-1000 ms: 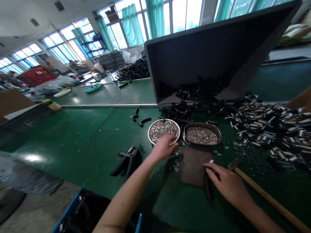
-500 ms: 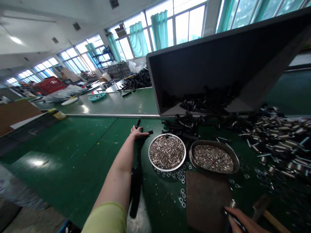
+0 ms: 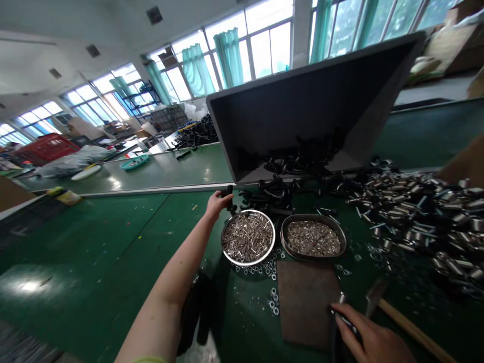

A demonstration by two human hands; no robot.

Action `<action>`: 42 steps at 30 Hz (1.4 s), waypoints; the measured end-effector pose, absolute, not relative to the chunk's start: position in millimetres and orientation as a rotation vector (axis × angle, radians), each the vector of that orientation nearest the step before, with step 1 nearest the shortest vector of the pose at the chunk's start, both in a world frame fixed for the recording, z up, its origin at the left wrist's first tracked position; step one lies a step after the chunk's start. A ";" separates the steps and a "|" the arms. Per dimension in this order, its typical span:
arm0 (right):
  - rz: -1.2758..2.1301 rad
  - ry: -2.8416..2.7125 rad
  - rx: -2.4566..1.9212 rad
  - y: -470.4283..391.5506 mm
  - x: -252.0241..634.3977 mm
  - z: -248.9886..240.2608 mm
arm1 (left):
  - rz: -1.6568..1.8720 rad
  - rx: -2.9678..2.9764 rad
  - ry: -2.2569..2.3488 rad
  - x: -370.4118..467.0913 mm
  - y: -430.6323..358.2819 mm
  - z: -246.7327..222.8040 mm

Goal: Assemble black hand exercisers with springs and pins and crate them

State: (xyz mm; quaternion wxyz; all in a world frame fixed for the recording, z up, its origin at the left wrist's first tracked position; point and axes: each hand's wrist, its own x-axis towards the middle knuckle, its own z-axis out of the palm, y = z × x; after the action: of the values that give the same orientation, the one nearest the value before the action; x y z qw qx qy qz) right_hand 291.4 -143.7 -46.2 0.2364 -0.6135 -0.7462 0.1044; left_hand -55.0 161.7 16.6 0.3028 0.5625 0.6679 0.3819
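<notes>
Now the left hand (image 3: pixel 217 202) pinches a black piece (image 3: pixel 228 192) just behind the round bowl (image 3: pixel 245 263) on the bench (image 3: pixel 113 242), well apart from the right hand (image 3: pixel 372 337), closed around a black handle (image 3: pixel 348 323) by the brown plate (image 3: pixel 307 302).

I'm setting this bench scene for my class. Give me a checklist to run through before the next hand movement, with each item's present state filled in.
1. Left hand has its fingers on a small black part: ok.
2. That part is lifted off the green bench: cannot tell.
3. Right hand grips a black piece with a silver end: ok.
4. Pins are gathered in the round dish: ok, most lie inside it.
5. Loose rings are contained: not ok, they lie scattered beside the brown plate.
6. Hammer is apart from the right hand: cannot tell.
</notes>
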 end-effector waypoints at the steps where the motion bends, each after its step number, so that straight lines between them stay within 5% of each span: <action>1: 0.279 -2.044 -1.695 -144.1 290.7 -45.4 | 1.074 1.492 1.693 -40.4 158.3 23.1; 14: 0.762 -1.696 -1.631 -144.6 286.6 -6.8 | 1.513 1.524 1.243 37.8 27.1 83.6; 23: 0.867 -1.445 -1.384 -151.3 252.6 27.7 | 0.858 0.708 0.844 88.6 -129.4 27.5; 42: 0.506 -1.981 -1.168 -146.0 253.7 21.9 | 0.730 0.711 1.004 87.9 -139.2 27.3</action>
State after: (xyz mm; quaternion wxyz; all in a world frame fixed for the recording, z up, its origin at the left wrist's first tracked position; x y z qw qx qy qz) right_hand 253.7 -146.0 21.9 0.3833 -0.4581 -0.7770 0.1986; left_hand 87.9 -139.2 27.3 0.7550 0.3261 0.4602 0.3345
